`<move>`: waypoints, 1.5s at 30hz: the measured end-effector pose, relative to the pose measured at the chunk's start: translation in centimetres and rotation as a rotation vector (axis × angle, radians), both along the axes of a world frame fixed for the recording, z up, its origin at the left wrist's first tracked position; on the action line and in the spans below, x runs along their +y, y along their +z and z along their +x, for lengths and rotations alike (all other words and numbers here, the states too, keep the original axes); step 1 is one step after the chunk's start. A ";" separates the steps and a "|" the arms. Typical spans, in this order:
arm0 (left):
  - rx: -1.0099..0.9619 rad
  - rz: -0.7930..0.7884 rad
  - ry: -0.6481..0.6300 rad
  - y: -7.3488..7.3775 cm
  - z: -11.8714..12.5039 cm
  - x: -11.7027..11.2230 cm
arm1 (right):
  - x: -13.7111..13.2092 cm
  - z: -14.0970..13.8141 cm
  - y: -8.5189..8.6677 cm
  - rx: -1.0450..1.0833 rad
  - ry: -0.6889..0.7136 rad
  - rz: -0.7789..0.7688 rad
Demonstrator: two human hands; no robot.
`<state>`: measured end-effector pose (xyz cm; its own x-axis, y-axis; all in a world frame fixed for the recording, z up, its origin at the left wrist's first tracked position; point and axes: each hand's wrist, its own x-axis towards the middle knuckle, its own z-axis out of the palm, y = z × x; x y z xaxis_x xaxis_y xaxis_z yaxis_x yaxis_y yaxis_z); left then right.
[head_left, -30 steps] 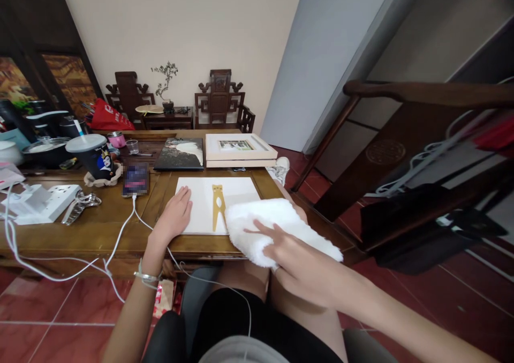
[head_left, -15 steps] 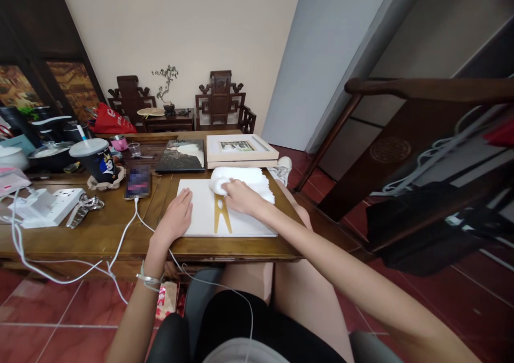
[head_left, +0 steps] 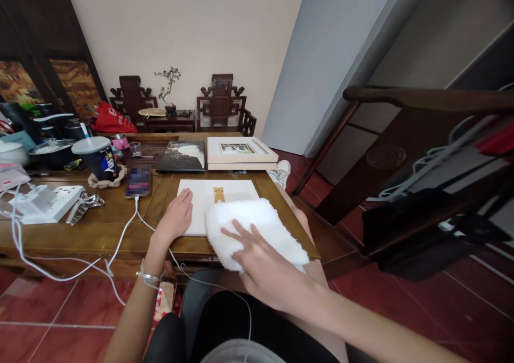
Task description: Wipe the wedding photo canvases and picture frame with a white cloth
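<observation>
A white board (head_left: 201,213) with a gold stand piece (head_left: 219,194) on its back lies flat on the wooden table (head_left: 96,229). My left hand (head_left: 175,218) rests open and flat on the board's left edge. My right hand (head_left: 257,258) presses a fluffy white cloth (head_left: 257,229) over the board's near right part, fingers spread on top of the cloth. The cloth hides most of the gold piece and hangs over the table's front edge.
Behind the board lie a dark picture (head_left: 181,156) and a stacked light wooden frame (head_left: 240,152). A charging phone (head_left: 138,181), a lidded cup (head_left: 96,157), a power strip (head_left: 52,202) and cables sit to the left. A dark wooden chair (head_left: 421,154) stands at the right.
My right hand pushed the cloth to the board's far edge, then pulled it back toward me to the near right edge. My left hand has stayed put.
</observation>
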<state>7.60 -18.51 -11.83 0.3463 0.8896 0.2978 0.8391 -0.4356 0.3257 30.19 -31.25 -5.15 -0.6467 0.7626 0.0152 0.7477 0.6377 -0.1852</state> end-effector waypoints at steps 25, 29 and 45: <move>-0.001 0.004 -0.016 0.0 0.0 0.1 | 3.5 -3.4 -0.2 -0.138 -0.035 0.107; 0.002 0.000 -0.007 0.1 0.0 0.0 | 1.0 -3.3 0.7 -0.137 0.024 0.007; -0.069 -0.012 -0.065 0.1 -0.4 0.2 | 12.9 -6.6 0.5 -0.190 -0.104 0.095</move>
<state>7.20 -18.31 -11.78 0.3825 0.8696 0.3123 0.7844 -0.4843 0.3876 23.63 -18.40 -4.65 -0.5627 0.8263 -0.0243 0.8260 0.5632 0.0223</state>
